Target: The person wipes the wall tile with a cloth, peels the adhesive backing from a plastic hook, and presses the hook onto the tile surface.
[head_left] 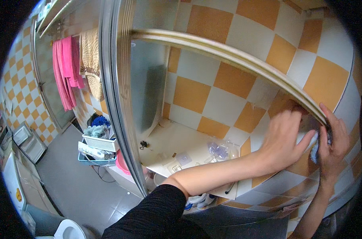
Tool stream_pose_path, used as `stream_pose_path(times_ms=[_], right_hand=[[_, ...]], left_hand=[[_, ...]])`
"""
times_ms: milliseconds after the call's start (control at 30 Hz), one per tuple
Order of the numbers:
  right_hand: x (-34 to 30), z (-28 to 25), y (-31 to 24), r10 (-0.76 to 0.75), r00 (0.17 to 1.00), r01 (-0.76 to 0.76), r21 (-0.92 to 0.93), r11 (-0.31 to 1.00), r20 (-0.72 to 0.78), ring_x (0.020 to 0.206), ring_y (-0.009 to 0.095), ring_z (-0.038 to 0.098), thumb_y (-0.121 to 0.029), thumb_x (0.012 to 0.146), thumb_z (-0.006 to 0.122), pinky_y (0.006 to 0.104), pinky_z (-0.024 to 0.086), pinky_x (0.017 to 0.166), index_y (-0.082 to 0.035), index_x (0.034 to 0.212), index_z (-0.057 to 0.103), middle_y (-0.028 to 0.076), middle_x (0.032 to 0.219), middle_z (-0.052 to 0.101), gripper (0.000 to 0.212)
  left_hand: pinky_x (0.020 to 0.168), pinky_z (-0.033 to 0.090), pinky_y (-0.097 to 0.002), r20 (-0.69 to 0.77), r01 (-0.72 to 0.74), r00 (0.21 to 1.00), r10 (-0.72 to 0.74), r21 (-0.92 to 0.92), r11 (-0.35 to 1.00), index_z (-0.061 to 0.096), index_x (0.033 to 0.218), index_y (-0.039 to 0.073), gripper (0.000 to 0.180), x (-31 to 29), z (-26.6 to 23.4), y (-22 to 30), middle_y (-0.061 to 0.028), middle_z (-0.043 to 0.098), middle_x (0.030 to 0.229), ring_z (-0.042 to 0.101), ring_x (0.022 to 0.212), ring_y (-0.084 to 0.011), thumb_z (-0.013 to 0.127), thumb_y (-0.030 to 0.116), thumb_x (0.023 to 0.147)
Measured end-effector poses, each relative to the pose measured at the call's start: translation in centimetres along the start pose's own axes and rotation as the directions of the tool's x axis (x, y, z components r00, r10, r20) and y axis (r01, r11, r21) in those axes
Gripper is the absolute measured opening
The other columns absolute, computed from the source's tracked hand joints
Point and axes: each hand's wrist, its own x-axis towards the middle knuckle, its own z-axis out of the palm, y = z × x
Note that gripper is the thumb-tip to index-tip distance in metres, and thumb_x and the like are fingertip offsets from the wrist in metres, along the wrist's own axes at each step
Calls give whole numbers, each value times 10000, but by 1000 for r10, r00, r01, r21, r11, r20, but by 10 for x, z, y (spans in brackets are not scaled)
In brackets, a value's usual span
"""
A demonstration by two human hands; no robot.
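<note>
A pale metal rail [228, 53] slants across the tiled space, descending to the right. Near its lower right end is my left hand [282, 137], its arm in a black sleeve. Its thumb points toward a blue-and-white cloth [314, 150]; the other fingers are bent near the wall and partly hidden, so their grip does not show. My right hand [335, 145] closes around the rail's end, with one finger up along the rail and the cloth pressed under its fingers. Only part of the cloth shows between the hands.
Below the rail, a white ledge [161, 137] bears clear plastic pieces [218, 150] and a small black item [144, 144]. An upright metal frame [123, 91] stands left. Beyond it are pink towels [65, 67], stacked baskets [99, 142], a pink basin [122, 163] and a toilet [71, 230].
</note>
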Motion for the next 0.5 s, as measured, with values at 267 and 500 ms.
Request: stream_pose_path(times_ms=[267, 500], right_hand=[[-4, -9, -5, -44, 996, 38, -75, 996, -80, 922, 290, 668, 46, 841, 658, 374, 515, 807, -65, 1244, 672, 147, 1092, 705, 418], [3, 5, -10, -30, 999, 29, -12, 999, -44, 902, 259, 689, 45, 829, 675, 340, 531, 807, -50, 1187, 691, 124, 1044, 724, 371]], left_hand=[[979, 437, -381, -131, -563, 600, 790, 632, 532, 679, 1203, 148, 407, 40, -120, -22, -69, 638, 1209, 593, 1101, -248, 717, 107, 799], [1111, 374, -440, 280, -532, 763, 583, 784, 319, 639, 1307, 108, 532, 58, -159, -5, -59, 660, 1301, 592, 1225, -253, 787, 179, 801]])
